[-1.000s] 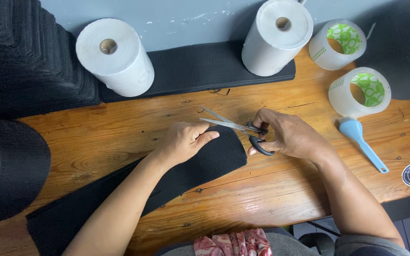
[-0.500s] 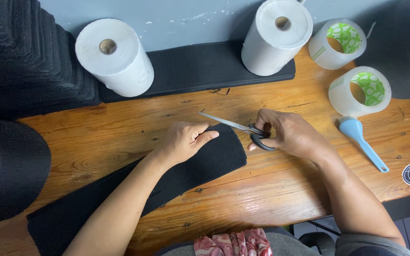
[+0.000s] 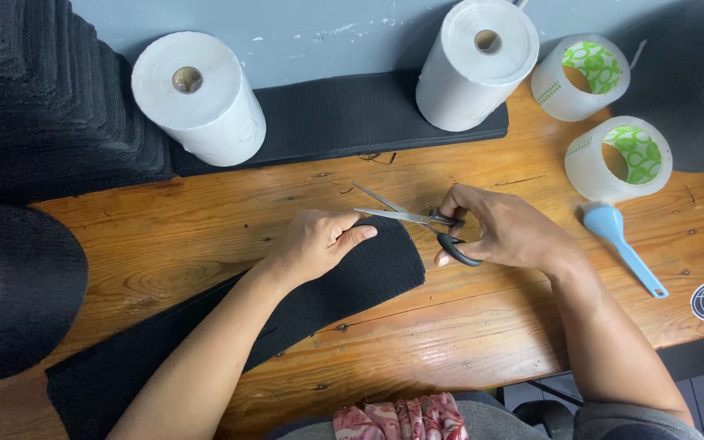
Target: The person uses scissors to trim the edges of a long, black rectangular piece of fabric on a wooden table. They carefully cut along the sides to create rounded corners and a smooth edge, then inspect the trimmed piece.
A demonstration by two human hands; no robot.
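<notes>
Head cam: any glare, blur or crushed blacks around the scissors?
Head view: sharp, no motion blur on the scissors or the right hand; mild sheen on the wooden table near its front edge; the black fabric strip under the left hand reads nearly textureless; shadows soft.

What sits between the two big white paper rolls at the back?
In the head view, only a flat black fabric strip lies against the wall between the white rolls.
</notes>
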